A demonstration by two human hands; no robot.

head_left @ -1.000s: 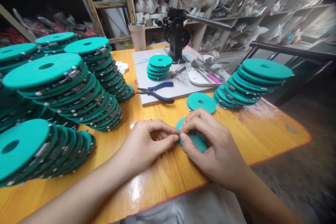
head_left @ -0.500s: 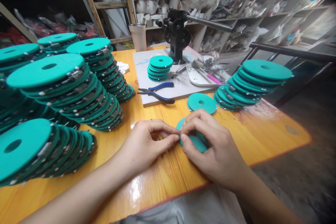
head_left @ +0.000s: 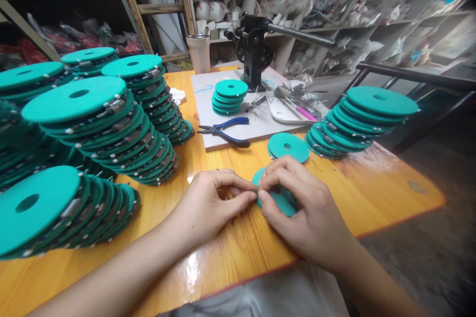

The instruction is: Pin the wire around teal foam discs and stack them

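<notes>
Both of my hands meet at the left edge of a green foam spool with a centre hole, lying near the table's front edge. My left hand pinches thumb and forefinger together at the spool's rim; what lies between the tips is too small to make out. Over the spool arches my right hand, its thumb and fingertips pinched at the same spot and hiding much of the disc. Just beyond my right hand, another green spool lies flat on the table.
Tall stacks of wound green spools fill the left side; another stack leans at right. Blue-handled pliers rest on a grey board with a small spool stack, a white tray and a black lever press. A cup stands behind.
The whole view has shifted slightly, so things sit a little further right. Both hands keep the same pinch at the spool's rim.
</notes>
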